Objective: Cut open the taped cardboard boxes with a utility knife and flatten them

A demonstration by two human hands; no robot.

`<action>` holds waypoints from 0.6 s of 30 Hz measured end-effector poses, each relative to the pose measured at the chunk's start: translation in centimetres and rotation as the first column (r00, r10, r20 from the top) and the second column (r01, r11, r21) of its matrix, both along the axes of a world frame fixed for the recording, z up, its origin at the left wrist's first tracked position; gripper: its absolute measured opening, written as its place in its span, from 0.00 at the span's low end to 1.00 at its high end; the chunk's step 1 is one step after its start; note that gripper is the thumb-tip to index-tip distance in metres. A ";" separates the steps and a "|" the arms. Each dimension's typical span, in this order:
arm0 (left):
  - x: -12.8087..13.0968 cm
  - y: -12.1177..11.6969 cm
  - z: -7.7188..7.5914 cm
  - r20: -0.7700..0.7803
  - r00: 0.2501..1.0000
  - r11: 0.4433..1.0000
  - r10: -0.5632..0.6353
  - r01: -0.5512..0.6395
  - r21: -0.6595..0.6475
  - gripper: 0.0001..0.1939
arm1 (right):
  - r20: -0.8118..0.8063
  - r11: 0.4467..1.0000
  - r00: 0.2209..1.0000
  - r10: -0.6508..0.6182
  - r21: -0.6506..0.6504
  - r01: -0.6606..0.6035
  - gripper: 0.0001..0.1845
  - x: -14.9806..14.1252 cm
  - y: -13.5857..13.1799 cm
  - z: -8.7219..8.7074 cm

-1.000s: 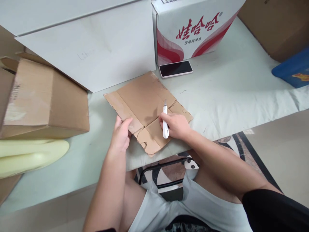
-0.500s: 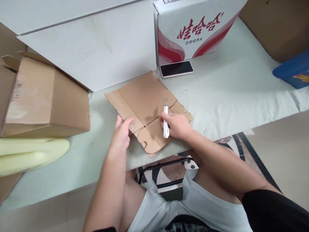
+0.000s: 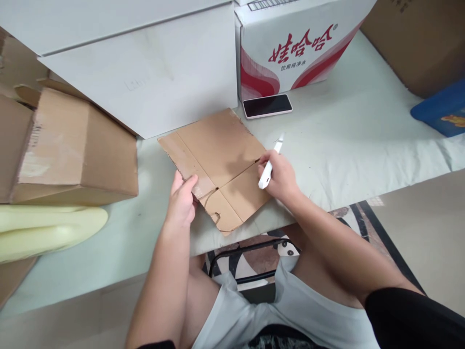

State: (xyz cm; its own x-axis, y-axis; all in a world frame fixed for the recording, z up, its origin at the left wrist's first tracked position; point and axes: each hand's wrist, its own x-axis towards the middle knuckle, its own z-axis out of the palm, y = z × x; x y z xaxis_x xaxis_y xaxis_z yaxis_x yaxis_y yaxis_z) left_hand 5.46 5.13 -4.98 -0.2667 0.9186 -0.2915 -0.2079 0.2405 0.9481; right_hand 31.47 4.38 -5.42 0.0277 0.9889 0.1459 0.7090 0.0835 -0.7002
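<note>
Left grip (image 3: 182, 201): you are pinching the creased brown cardboard (image 3: 221, 140) at its left edge.
Right grip (image 3: 281, 177): you are clutching a slim white cutter (image 3: 268, 170) at the sheet's right edge.
Cardboard: lying flat on the counter (image 3: 337, 140), whose pale green cloth is wrinkling.
Phone (image 3: 268, 106): resting beside a red-and-white box (image 3: 301, 63).
Floor (image 3: 425, 218): showing pale and smooth.

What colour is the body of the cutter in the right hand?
White; the cutter's body shows best in the head view.
</note>
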 end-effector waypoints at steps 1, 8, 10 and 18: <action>0.0 0.0 0.1 0.006 1.000 1.000 0.005 -0.005 0.012 0.25 | -0.034 0.998 0.997 -0.065 -0.004 0.065 0.10 0.4 0.2 0.0; -0.8 0.1 0.7 0.074 0.997 0.993 -0.017 0.008 0.114 0.24 | -0.235 0.962 0.954 -0.184 -0.242 0.126 0.16 1.4 0.6 0.6; -1.1 0.2 0.8 0.077 0.997 0.992 -0.023 0.013 0.123 0.24 | -0.268 0.961 0.948 -0.172 -0.256 0.102 0.15 1.2 0.5 0.8; -1.6 0.4 0.3 -0.006 0.999 0.985 0.033 -0.032 0.170 0.24 | -0.460 0.947 0.843 -0.277 -0.277 0.160 0.14 1.1 0.9 0.2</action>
State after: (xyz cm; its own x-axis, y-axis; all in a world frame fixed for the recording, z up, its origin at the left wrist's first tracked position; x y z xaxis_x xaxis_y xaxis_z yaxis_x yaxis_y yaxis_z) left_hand 3.85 5.51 -4.70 -0.2990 0.9455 -0.1292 -0.2048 0.0687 0.9764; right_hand 32.59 5.31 -5.17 0.2561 0.9527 -0.1638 0.2521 -0.2294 -0.9401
